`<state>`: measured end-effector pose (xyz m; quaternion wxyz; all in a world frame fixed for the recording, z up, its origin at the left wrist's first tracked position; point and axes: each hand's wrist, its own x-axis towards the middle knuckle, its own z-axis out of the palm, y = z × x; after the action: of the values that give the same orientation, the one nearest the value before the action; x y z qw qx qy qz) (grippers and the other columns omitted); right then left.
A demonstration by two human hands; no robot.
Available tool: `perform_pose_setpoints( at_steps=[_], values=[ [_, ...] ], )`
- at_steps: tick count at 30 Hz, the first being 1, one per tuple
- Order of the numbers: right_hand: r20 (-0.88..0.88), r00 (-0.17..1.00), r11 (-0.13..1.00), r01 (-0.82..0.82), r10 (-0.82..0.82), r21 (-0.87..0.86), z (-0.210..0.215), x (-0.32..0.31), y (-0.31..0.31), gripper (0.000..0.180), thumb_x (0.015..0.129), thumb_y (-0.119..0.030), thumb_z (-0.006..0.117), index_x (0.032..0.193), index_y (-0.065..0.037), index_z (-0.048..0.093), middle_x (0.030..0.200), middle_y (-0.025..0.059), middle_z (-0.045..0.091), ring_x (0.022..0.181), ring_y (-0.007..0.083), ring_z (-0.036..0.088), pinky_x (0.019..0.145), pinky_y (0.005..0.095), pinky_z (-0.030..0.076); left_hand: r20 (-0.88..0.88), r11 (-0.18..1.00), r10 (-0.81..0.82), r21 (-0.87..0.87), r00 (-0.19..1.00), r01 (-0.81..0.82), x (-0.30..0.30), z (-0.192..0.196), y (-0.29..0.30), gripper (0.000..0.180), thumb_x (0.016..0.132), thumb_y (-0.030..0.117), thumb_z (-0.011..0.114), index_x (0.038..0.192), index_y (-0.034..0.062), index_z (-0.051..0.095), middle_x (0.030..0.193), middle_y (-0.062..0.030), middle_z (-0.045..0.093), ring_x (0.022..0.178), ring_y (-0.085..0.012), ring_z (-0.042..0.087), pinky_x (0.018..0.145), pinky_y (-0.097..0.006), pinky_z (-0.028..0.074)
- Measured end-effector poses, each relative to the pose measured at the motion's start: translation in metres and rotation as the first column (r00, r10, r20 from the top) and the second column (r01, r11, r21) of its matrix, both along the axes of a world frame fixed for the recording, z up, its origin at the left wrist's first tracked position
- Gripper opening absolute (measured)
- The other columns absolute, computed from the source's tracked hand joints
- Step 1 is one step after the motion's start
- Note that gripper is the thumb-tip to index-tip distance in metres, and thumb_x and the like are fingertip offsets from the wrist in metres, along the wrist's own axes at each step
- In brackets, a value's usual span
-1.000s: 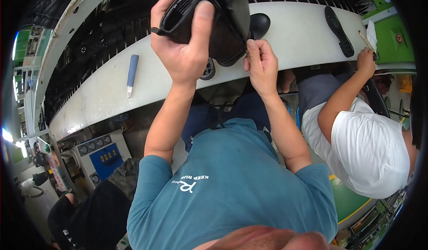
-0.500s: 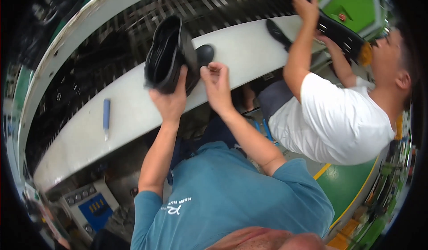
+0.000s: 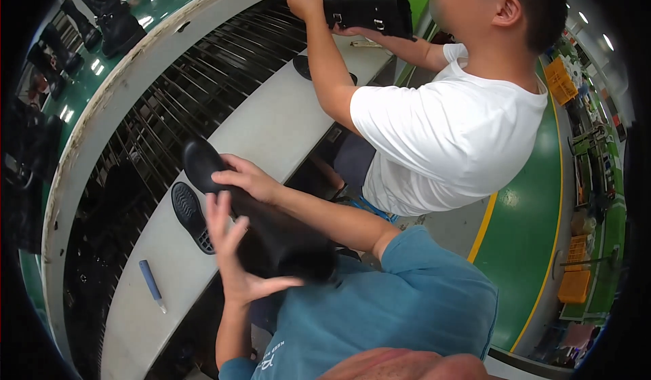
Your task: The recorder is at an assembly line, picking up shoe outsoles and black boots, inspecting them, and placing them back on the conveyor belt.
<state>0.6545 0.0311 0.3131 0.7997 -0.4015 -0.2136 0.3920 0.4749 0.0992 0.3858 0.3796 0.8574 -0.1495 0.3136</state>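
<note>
A tall black boot (image 3: 274,237) is held across in front of me, its toe pointing away to the far left and its shaft reaching back to my shirt. My right hand (image 3: 249,178) is wrapped over the foot of the boot near the instep. On the near-left side of the shaft, my left hand (image 3: 234,261) is spread open, slightly blurred, with its thumb along the shaft's lower end; whether it touches is hard to tell. Beside the boot's toe, a black shoe sole (image 3: 190,212) with a ridged pattern lies on the white table (image 3: 139,319).
A blue-handled tool (image 3: 150,282) with a pale tip lies left on the table. Beyond the table runs a rack of metal rods (image 3: 237,75). On my right a co-worker (image 3: 441,122) in white holds a buckled black boot (image 3: 373,12). More boots (image 3: 119,31) stand on a green surface.
The boot has swung from opening-up to lying lengthwise, shaft toward my body. My right hand has taken hold of its foot; my left hand has loosened from the shaft. The view has shifted.
</note>
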Motion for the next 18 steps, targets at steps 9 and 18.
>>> perform_pose_setpoints(
  at_steps=[9,18],
  values=[
    [0.299,0.951,0.996,0.088,-0.077,-0.024,-0.001,-0.025,-0.014,0.074,0.105,-0.024,0.080,0.166,0.001,0.047,0.147,0.0121,0.065,0.134,0.0183,0.063,0.116,0.0368,0.053,0.018,0.889,0.283,-0.380,0.959,-0.255,0.089,-0.020,0.070,0.080,0.089,0.013,0.093,0.160,0.0055,0.056,0.163,-0.0173,0.061,0.144,-0.0293,0.065,0.120,-0.042,0.052],
    [0.226,0.973,0.999,0.040,-0.038,-0.002,0.001,-0.035,-0.013,0.072,0.107,-0.022,0.075,0.167,0.003,0.043,0.149,0.0122,0.062,0.137,0.0192,0.061,0.118,0.0366,0.050,0.024,0.889,0.195,-0.427,0.981,-0.166,0.085,-0.021,0.069,0.069,0.093,-0.002,0.088,0.155,0.0032,0.056,0.126,-0.0181,0.080,0.112,-0.0266,0.081,0.100,-0.039,0.066]
  ],
)
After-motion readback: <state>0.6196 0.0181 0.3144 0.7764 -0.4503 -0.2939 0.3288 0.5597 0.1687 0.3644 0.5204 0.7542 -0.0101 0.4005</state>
